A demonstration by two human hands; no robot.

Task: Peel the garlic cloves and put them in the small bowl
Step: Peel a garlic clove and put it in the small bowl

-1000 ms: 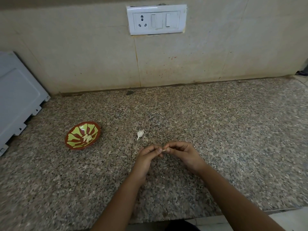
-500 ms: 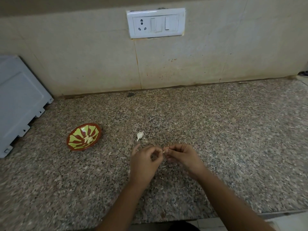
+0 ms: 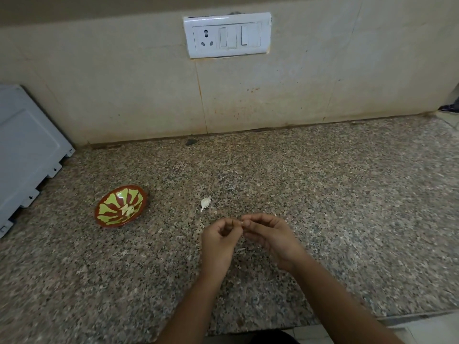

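My left hand (image 3: 219,240) and my right hand (image 3: 269,235) meet fingertip to fingertip just above the granite counter (image 3: 347,194). Between them they pinch a small white garlic clove (image 3: 242,222), mostly hidden by the fingers. Another unpeeled clove (image 3: 205,202) lies on the counter just beyond my left hand. The small red bowl with a yellow-green pattern (image 3: 109,209) sits to the left, and a pale peeled clove (image 3: 128,209) lies in its middle.
A grey-white appliance panel (image 3: 24,150) leans at the far left. The tiled wall carries a white socket and switch plate (image 3: 227,34). The counter's front edge (image 3: 372,316) runs just below my forearms. Small skin flakes (image 3: 242,249) lie under my hands.
My left hand's fingers have curled back in toward the right hand's fingertips. Both hands stay in the same spot; the view has shifted slightly.
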